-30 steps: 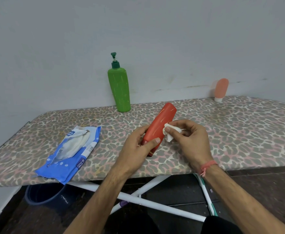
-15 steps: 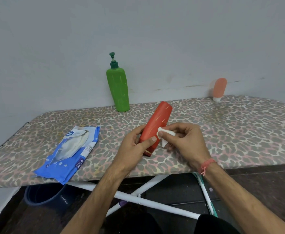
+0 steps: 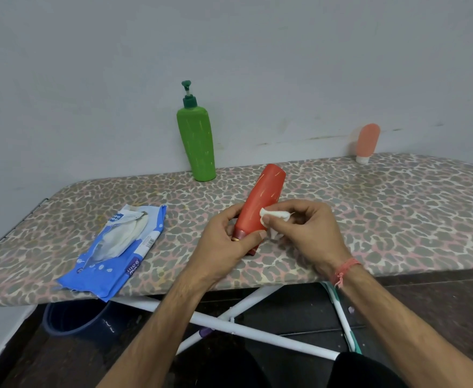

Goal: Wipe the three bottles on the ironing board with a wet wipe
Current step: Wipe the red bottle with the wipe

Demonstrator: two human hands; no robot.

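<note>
Red bottle [image 3: 260,203] is tilting near the ironing board's [image 3: 397,208] front edge, its cap end gripped by the left hand [image 3: 224,247], while the right hand [image 3: 308,231] is pinching a white wipe [image 3: 274,215] against its side.

**Soft even light, wide-angle bend at edges**

Light is diffuse, moderately bright, no glare. Grey wall [image 3: 257,51] darkens a bit toward the corners. Shadows soft: faint one on the wall left of the peach bottle [image 3: 367,141], a weak one under the right hand [image 3: 311,233] on the ironing board [image 3: 397,205]. Under the board it's dim; blue bucket [image 3: 73,317] barely reads. Board edges curve w/ lens distortion. Centre fairly sharp, slight compression softness; text on wipes pack [image 3: 117,247] not legible.
</note>
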